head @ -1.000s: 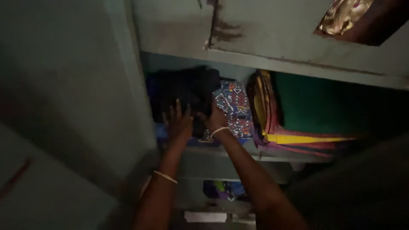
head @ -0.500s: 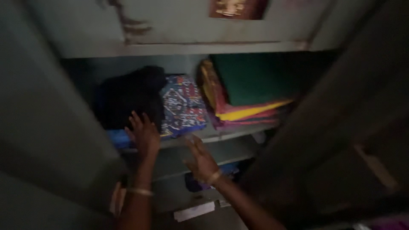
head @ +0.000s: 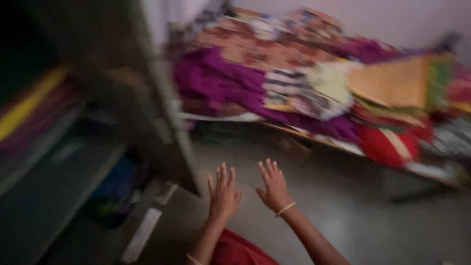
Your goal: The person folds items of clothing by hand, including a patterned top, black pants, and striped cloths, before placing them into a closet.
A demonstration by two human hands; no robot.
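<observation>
Both my hands are raised in front of me with fingers spread and nothing in them. My left hand is beside my right hand, which has a thin bangle at the wrist. They hover over the grey floor, away from the cupboard at my left. A bed piled with many coloured clothes fills the upper right. The frame is blurred by motion.
The cupboard's open metal door stands upright left of my hands. Folded yellow and dark cloth lies on a cupboard shelf. A white strip lies on the floor by the cupboard's base. A red cloth shows near my arms.
My view has swung right, from the cupboard shelves to the bed and floor. Both hands have left the folded clothes on the shelf and now hang free in the air.
</observation>
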